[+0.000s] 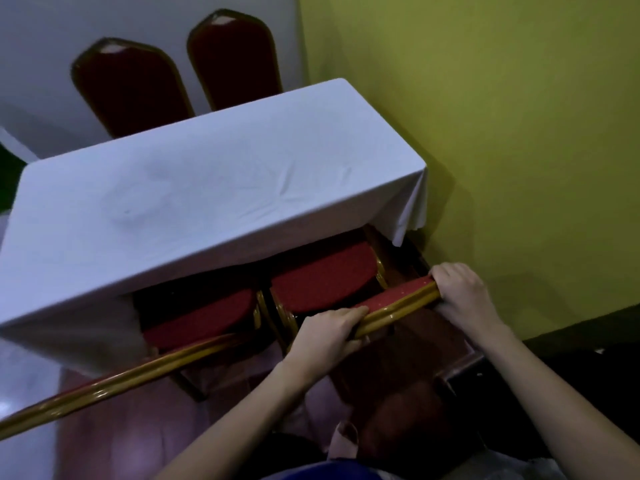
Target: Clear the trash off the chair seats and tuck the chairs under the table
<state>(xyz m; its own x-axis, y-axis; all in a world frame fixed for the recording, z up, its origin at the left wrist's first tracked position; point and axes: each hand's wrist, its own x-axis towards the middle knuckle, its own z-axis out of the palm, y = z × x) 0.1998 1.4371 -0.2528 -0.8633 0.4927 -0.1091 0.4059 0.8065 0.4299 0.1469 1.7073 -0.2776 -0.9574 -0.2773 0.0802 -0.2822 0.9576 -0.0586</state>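
Note:
Two red-cushioned chairs with gold frames stand on my side of the table (pixel 194 188), which wears a white cloth. The right chair (pixel 322 275) has its seat partly under the cloth. My left hand (pixel 329 332) grips the gold top rail of its backrest (pixel 398 308) at the left end. My right hand (pixel 460 289) grips the same rail at the right end. The left chair (pixel 197 317) also sits partly under the table, its backrest rail (pixel 114 379) running toward the lower left. Both visible seats are bare, with no trash on them.
Two more red chairs (pixel 131 88) (pixel 235 60) stand at the table's far side against a white wall. A yellow-green wall (pixel 502 133) runs close along the right, next to the right chair. Glossy pale floor (pixel 31 382) lies at lower left.

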